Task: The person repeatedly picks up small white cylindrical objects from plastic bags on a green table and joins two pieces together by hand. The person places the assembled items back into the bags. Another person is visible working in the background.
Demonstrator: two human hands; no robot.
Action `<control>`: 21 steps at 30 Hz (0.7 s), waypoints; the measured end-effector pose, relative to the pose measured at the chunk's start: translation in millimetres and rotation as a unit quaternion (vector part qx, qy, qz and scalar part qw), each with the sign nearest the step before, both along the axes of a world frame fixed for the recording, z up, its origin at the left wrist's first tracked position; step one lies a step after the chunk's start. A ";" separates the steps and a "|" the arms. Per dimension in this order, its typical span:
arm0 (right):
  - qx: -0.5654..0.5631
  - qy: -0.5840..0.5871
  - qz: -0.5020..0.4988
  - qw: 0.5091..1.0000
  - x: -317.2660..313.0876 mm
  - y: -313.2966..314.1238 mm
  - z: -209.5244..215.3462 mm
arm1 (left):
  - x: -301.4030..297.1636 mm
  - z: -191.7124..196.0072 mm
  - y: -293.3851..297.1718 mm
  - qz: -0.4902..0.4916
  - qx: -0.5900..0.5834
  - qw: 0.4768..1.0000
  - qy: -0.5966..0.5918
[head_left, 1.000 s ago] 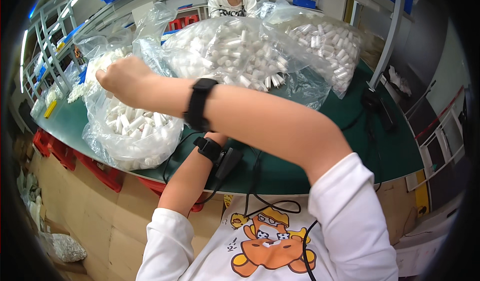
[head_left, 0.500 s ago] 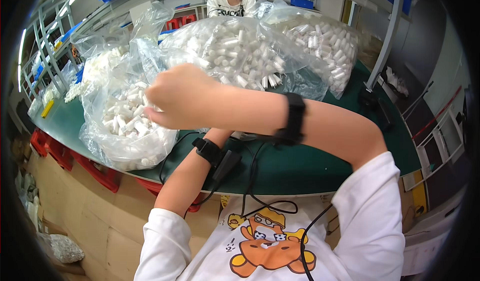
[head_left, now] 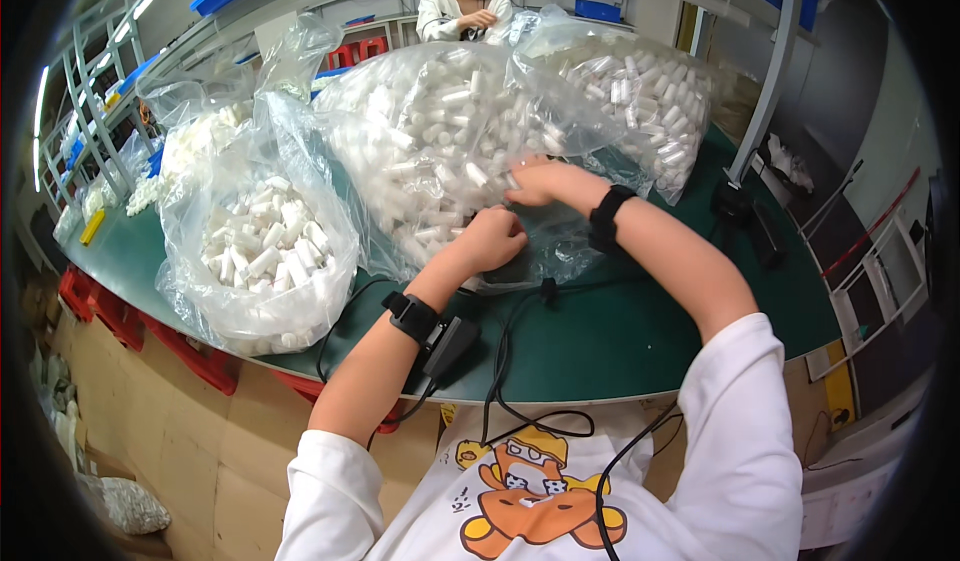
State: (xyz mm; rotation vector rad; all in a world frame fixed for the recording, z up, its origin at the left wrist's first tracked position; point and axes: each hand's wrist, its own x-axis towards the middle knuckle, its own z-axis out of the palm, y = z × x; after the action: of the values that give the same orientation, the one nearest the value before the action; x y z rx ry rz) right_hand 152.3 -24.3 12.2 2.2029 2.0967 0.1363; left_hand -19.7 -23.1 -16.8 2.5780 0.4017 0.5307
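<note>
A large clear plastic bag (head_left: 360,126) full of short white cylindrical pieces (head_left: 445,111) lies open toward me on the green table. At its mouth, my left hand (head_left: 492,238) is closed with curled fingers; what it holds is hidden. Just beyond and to the right, my right hand (head_left: 535,179) touches the bag's right side beside the loose pieces. Its bent fingers are drawn together, and I cannot make out what is in them. To the left stands a smaller open clear bag (head_left: 190,281), holding similar white cylinders (head_left: 265,236).
Another full clear bag (head_left: 660,101) stands at the back right, near a grey metal post (head_left: 765,91). Black cables (head_left: 500,361) run from my wrist straps over the green table (head_left: 600,346). A person (head_left: 465,16) sits across the table. Red stools (head_left: 200,356) are below its left edge.
My right hand has swung from above the smaller left bag to the large middle bag. My left hand, hidden before behind the right arm, now shows. The person opposite has raised a hand.
</note>
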 end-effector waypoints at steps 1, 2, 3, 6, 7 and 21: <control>0.008 -0.005 -0.017 1.000 -1.6 7.7 -6.3 | 1.5 -1.5 -0.6 -0.013 -0.003 1.000 -0.008; 0.016 -0.011 -0.035 0.999 0.6 13.9 -10.5 | 5.4 -0.7 1.2 -0.013 0.002 1.000 -0.009; 0.015 -0.012 -0.028 0.999 -4.3 14.4 -6.5 | 3.8 -0.3 1.3 -0.008 0.003 1.000 -0.008; 0.034 0.024 0.002 0.999 -19.9 7.0 12.3 | -4.4 -5.1 6.1 0.006 0.011 1.000 0.002; 0.001 0.059 0.009 0.998 -15.9 6.4 18.9 | -2.1 -3.9 5.9 0.008 0.006 1.000 0.003; 0.027 0.196 0.036 0.979 -16.1 25.6 -12.9 | -1.1 -6.8 6.4 -0.006 -0.014 1.000 -0.022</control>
State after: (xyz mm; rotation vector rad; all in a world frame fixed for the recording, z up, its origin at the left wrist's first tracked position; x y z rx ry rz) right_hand 136.2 1.3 -0.7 2.3423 2.3937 -0.2622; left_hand -20.8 -16.6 -23.6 2.5359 0.3760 0.5723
